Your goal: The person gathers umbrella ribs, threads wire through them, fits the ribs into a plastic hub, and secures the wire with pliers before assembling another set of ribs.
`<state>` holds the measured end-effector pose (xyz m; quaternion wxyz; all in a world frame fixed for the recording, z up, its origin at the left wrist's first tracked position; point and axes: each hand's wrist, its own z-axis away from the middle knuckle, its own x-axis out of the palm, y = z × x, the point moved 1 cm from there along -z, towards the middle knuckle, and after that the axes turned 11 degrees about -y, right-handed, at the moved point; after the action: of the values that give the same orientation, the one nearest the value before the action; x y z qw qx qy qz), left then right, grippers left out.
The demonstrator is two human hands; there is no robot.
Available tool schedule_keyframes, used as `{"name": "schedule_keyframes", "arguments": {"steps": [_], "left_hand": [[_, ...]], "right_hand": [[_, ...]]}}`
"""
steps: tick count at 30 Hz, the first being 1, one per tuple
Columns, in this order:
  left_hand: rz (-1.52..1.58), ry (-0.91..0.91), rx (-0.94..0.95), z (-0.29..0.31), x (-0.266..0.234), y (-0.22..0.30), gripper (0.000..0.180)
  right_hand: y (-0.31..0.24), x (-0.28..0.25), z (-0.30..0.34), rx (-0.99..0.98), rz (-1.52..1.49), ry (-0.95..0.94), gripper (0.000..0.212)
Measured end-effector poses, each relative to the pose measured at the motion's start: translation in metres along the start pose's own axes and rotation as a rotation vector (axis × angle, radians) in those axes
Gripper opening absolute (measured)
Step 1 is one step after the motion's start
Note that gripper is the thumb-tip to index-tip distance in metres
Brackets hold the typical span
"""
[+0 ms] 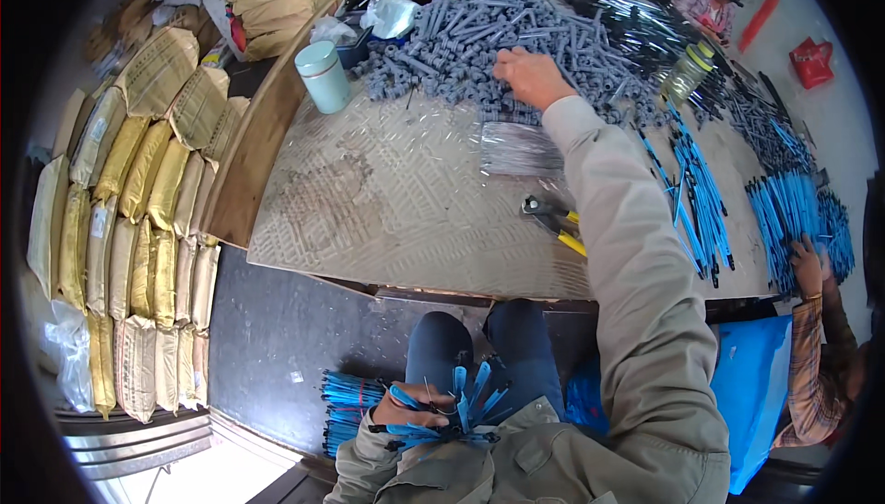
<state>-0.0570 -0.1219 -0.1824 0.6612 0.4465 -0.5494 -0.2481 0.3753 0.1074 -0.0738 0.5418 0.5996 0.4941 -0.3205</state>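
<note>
Low over my lap, my left hand (415, 406) is closed around a loose bunch of blue plastic sticks (477, 386) with black ends, which fan outward. My right arm stretches across the table, and my right hand (533, 78) touches the near side of a big heap of grey plastic parts (461, 35). Its fingers are curled; whatever is between them is hidden. Just below that hand lies a flat stack of thin, pale wire-like strands (518, 149). Cutting pliers with yellow handles (553, 224) rest beside my right forearm.
A mint-green cup (323, 80) stands left of the heap, a yellow-lidded jar (688, 72) right of it. More blue sticks (698, 192) lie rightward, near a co-worker's hand (808, 269). Tied blue sticks (348, 404) sit beside my left hand. Stacked sacks (138, 227) line the left.
</note>
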Motion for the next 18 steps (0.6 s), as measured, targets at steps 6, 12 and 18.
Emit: {"name": "schedule_keyframes", "arguments": {"steps": [6,12,18], "left_hand": [[-0.044,0.037,-0.095,0.007,0.006,0.004,0.036],[-0.132,-0.136,0.061,0.014,0.012,0.002,0.034],[-0.482,-0.257,0.355,0.017,0.021,0.005,0.031]], "right_hand": [[-0.018,-0.052,0.043,-0.017,-0.373,0.426,0.018],[-0.137,-0.081,0.145,-0.141,-1.242,-0.024,0.017],[-0.168,-0.075,0.182,-0.024,-0.606,0.042,0.03]]}}
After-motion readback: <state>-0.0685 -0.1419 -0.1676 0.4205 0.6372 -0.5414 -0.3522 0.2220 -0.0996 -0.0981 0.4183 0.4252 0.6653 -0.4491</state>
